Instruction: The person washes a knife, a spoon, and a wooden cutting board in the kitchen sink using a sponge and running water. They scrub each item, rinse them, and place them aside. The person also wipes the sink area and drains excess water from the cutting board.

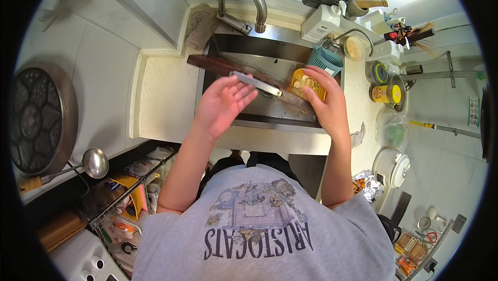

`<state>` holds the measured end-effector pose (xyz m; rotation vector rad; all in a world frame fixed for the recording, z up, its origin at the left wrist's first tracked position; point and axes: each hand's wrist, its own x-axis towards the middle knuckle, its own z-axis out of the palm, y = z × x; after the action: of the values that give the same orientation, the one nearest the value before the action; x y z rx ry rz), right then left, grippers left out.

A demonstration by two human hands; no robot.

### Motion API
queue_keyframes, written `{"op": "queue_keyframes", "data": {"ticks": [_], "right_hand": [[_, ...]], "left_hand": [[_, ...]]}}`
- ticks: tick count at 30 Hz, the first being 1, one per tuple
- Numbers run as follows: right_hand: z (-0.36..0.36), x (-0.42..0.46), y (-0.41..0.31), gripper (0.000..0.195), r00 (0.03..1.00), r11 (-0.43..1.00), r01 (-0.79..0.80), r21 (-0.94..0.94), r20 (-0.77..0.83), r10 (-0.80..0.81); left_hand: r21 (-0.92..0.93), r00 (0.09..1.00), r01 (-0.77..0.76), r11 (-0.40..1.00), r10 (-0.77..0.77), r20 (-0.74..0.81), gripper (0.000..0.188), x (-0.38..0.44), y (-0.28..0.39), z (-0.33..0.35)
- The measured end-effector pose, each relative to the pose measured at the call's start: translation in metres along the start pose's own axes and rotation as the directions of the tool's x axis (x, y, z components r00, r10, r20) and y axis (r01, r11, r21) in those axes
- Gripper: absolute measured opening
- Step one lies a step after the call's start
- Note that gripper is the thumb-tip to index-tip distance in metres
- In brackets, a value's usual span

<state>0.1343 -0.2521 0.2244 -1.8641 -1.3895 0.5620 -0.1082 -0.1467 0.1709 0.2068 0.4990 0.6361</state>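
Note:
A dark reddish-brown board (214,65), blurred by motion, slants across the sink (268,112). A slim silver metal handle (258,84) lies along its upper edge. My left hand (227,102) has its palm turned up and its fingers apart at the handle; whether they grip it is unclear. At the board's right end, my right hand (328,102) curves around the side of a yellow plastic basket (298,74), thumb across the near side. Whether it holds the board or the basket cannot be made out. Pale round slices (307,82) sit inside the basket.
The faucet (262,9) arches over the sink's back edge. A blue-green strainer basket (327,60) hangs at the right corner, near a white pump bottle (321,22). A striped cloth (201,24) lies back left. A rice cooker (391,168) and yellow-lidded jar (385,93) stand right.

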Motion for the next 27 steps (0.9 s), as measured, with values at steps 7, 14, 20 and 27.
{"op": "queue_keyframes", "data": {"ticks": [7, 14, 20, 27], "right_hand": [[0.046, 0.067, -0.027, 0.027, 0.953, 0.915, 0.288, -0.282, 0.177, -0.245], [0.068, 0.121, 0.005, 0.026, 0.965, 0.913, 0.259, -0.314, 0.118, -0.233], [0.053, 0.141, -0.003, 0.024, 0.819, 0.980, -0.188, 0.063, 0.561, 0.121], [0.058, 0.130, -0.010, 0.027, 0.887, 0.962, -0.233, 0.140, 0.435, 0.152]], "left_hand": [[0.028, 0.990, 0.060, 0.998, -0.063, 0.130, 0.041, 0.054, 0.027, 0.022], [0.760, 0.985, -0.164, 0.629, 0.145, 0.093, 0.035, 0.079, 0.044, 0.026], [0.564, 0.915, -0.252, 0.787, 0.383, -0.125, 0.035, 0.045, 0.047, -0.029], [0.411, 0.929, -0.062, 0.909, 0.203, -0.309, 0.028, -0.022, -0.008, -0.106]]}}
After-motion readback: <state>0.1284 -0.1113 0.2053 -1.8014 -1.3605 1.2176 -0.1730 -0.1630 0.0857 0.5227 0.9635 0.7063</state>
